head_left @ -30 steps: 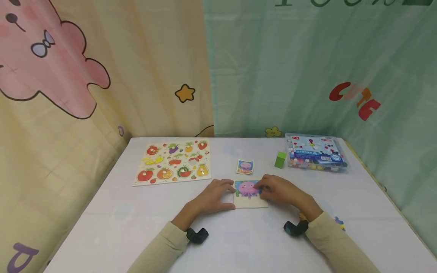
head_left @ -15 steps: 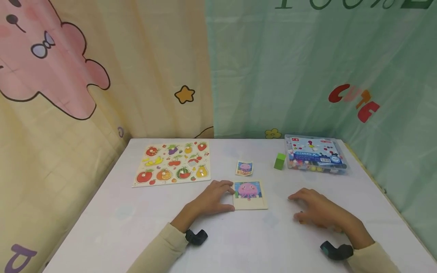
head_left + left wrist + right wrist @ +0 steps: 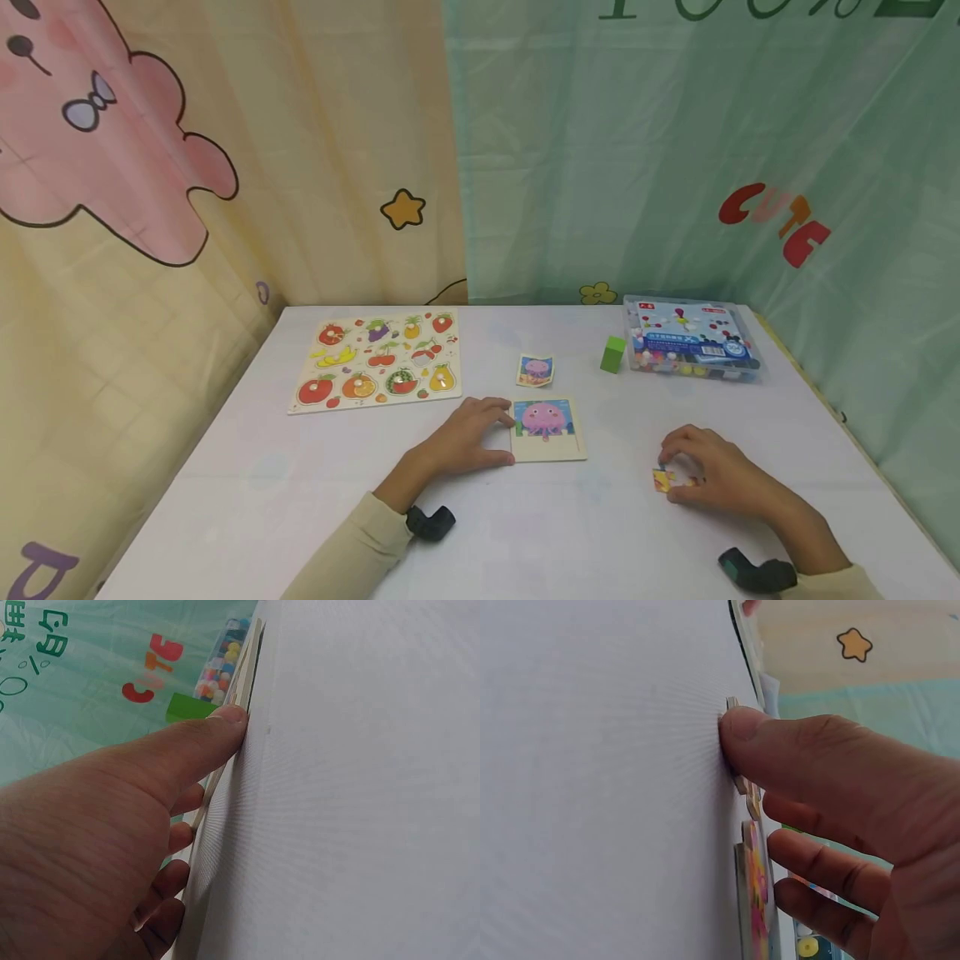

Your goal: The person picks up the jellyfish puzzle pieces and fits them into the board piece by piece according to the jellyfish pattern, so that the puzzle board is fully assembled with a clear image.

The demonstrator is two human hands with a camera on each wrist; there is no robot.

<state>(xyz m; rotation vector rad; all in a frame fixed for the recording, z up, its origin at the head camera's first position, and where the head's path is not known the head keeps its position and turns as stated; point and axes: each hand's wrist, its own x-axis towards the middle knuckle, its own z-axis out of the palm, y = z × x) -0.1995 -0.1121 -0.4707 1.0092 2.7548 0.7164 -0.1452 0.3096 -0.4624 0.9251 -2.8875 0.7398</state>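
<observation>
A wooden puzzle board [image 3: 549, 451] with a pink octopus picture lies mid-table. My left hand [image 3: 468, 437] rests at its left side, thumb and fingertips along the edge; the left wrist view shows the thumb [image 3: 225, 724] stretched along the edge of the board. Over to the right, my right hand [image 3: 716, 471] pinches a small orange-yellow puzzle piece [image 3: 662, 481] between thumb and index finger, low at the table. Other colourful puzzle pieces [image 3: 756, 896] lie under and beside this hand, partly hidden by the fingers.
A small octopus picture card [image 3: 535, 371] lies behind the board. Farther back are a fruit peg puzzle [image 3: 375, 362] on the left, a green block [image 3: 612, 355] and a clear plastic box [image 3: 692, 340] of coloured balls on the right. Printed curtains stand behind the table.
My right hand has left the octopus board, moved right and toward me, and closed its thumb and index finger on a loose puzzle piece. My left hand has stayed at the board's edge.
</observation>
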